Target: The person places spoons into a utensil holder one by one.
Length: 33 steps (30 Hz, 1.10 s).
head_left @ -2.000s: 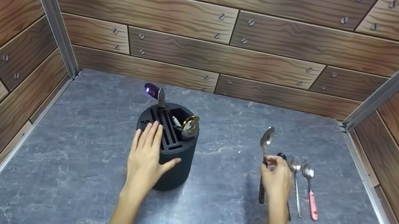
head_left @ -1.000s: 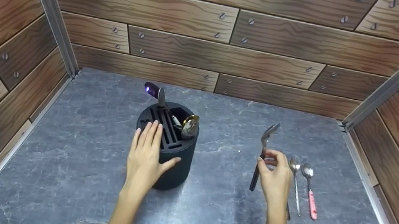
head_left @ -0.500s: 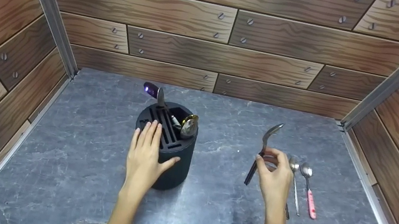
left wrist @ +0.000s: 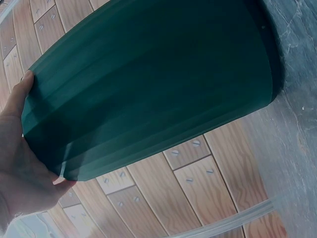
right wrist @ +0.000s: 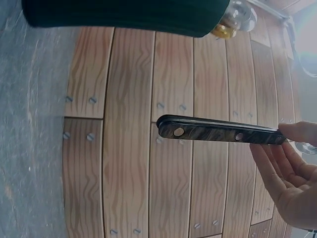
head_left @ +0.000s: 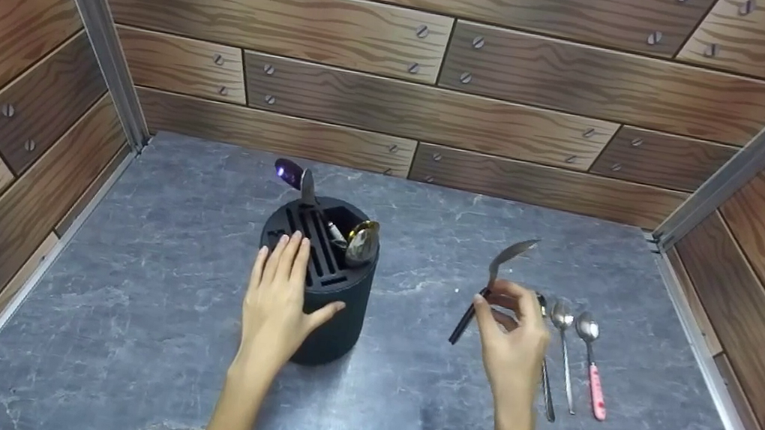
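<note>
My left hand [head_left: 279, 298] rests with straight fingers on the slotted top of a dark green cylindrical utensil holder [head_left: 334, 333], thumb spread along its front side. In the left wrist view, the fingertips lie at the rim of the holder [left wrist: 148, 89]. To the right, my right hand [head_left: 514, 341] pinches a spoon near the top of its handle, holding it above the table. The spoon [head_left: 463, 324] has a metal bowl pointing up and away; its dark handle [right wrist: 213, 130], riveted and marbled in the right wrist view, slants down toward the holder.
Beside the right hand lie a metal spoon [head_left: 567, 372], a pink-handled spoon [head_left: 596, 391] and another dark-handled one [head_left: 547, 395], partly covered by the hand. A purple utensil head [head_left: 289, 171] and a gold-edged spoon [head_left: 363, 242] stick out of the holder. Wood-patterned walls enclose the grey table [head_left: 145, 331].
My right hand has lifted the spoon and moved left with it, its handle end swinging toward the holder. A spoon formerly behind the hand shows more. The left hand stays put.
</note>
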Tool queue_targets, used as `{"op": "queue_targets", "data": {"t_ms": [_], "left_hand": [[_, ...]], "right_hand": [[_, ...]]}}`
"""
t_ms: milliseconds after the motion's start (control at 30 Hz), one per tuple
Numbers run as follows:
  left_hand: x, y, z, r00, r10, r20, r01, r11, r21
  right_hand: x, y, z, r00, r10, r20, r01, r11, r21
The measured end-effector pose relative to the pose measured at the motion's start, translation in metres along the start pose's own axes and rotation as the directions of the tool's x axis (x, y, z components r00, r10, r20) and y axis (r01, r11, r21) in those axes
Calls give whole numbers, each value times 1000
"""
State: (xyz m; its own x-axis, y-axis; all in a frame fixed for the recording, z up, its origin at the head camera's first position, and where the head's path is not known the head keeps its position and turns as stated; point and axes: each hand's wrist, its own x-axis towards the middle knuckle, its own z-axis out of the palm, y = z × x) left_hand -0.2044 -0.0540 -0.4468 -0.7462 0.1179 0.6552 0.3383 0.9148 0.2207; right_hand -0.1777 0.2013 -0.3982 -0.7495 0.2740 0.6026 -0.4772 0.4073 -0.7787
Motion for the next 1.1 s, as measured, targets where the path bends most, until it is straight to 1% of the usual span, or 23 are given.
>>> {"op": "queue_targets", "data": {"t_ms": [133, 200, 300, 433, 600, 667, 800, 1000, 1100], "left_hand": [[0, 0, 1, 1000, -4, 1, 4, 1000, -5], [0, 0, 1, 1000, -4, 1, 4, 1000, -5], [0, 0, 1, 1000, -4, 1, 4, 1000, -5], [0, 0, 1, 1000, -4, 1, 4, 1000, -4], [0, 0, 1, 1000, 2, -8, -2, 1000, -2], [0, -1, 1, 1000, 2, -10, -2, 1000, 0], [1, -1, 0, 1000, 1, -9, -1, 1000, 5], [1, 0, -1, 1000, 0, 5, 0, 1000, 12], [0, 1, 0, 1000, -5, 11, 5, 1000, 6]], "right_hand": [[-1, -20, 4, 1000, -27, 1, 27, 1000, -1], [-2, -24, 6, 999, -39, -2, 39, 999, 4], [-3, -20, 9, 998, -68, -15, 68, 997, 42], [-4, -13, 14, 993, -112, -33, 115, 986, 124], [-3, -19, 22, 990, -132, -50, 140, 963, 232], [-3, -24, 27, 989, -139, -57, 149, 950, 274], [-3, -32, 39, 983, -177, -52, 184, 922, 341], [-2, -35, 56, 971, -231, -62, 236, 884, 405], [1, -35, 61, 967, -248, -61, 250, 873, 418]]}}
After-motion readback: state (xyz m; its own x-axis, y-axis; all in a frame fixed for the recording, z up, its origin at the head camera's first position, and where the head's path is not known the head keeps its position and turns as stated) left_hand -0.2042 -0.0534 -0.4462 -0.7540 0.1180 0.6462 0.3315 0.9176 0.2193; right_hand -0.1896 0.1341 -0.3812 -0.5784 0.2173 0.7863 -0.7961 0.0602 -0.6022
